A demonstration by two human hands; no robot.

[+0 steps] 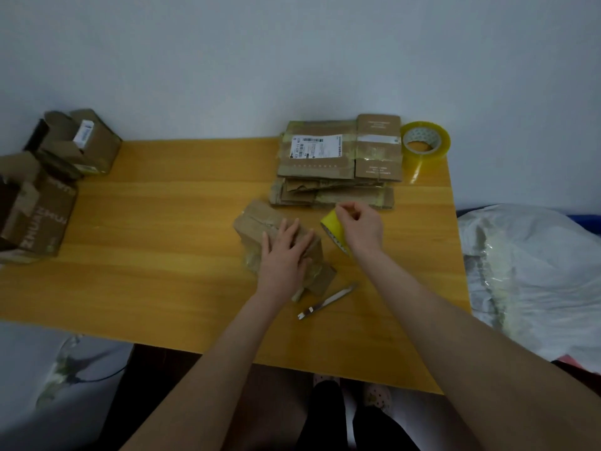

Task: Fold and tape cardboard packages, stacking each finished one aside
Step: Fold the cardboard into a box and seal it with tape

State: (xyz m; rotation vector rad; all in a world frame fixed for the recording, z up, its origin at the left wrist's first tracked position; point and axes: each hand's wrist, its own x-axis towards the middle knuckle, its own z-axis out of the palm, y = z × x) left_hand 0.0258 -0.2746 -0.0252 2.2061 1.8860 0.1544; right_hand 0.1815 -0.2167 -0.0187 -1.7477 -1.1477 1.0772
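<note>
On the yellow wooden table (162,255), centre: folded brown cardboard package (260,219), left hand (283,252) flat on it, fingers straight. Right hand (359,226) pinches the small yellow tape roll (330,222) just beside. Cardboard likely light, stiff, springy at folds: hold down by the seam.

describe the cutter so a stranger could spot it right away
On the yellow table, find the left hand pressing a folded package. The cutter lies just nearer the person, diagonal. It alone is slim and silvery.
</note>
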